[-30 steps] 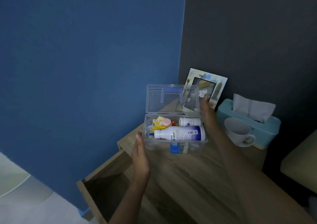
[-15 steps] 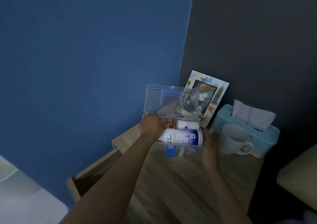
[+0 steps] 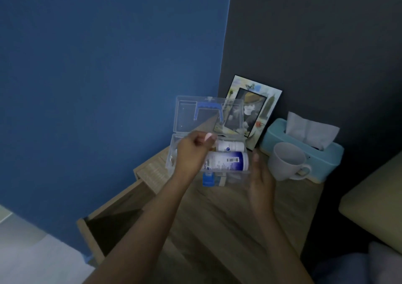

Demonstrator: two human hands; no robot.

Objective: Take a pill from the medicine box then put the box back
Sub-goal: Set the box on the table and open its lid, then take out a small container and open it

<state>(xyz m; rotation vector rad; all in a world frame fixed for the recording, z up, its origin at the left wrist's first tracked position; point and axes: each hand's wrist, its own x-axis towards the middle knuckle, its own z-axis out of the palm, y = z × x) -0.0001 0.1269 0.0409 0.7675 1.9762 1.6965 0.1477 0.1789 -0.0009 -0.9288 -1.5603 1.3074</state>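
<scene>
**Left hand lifts a small item from the open medicine box**

Pinched between the left hand's [image 3: 191,151] fingers is a small pale pink item [image 3: 208,136], held just above the left half of the medicine box [image 3: 236,176]; whether it is a pill or a packet is too blurred to tell. The right hand [image 3: 260,180] lies open against the box's right end, steadying it, fingers spread and clamped on nothing.

Largest first: a wooden bedside table [image 3: 219,214] stands in a corner of blue and dark walls, its drawer [image 3: 113,216] pulled open at the left. On the tabletop sits the clear box, its lid [image 3: 207,115] standing upright behind. Inside, a large white bottle [image 3: 228,160] lies on its side, long axis running left to right, and a smaller bottle [image 3: 229,146] lies behind it.

A photo frame [image 3: 253,109], tissue box [image 3: 304,151] and white mug [image 3: 286,164] crowd the right. Judged from this, the left hand is the nearer one to the pink item, and open room lies toward the viewer, so a withdrawal that way would avoid the raised lid.
</scene>
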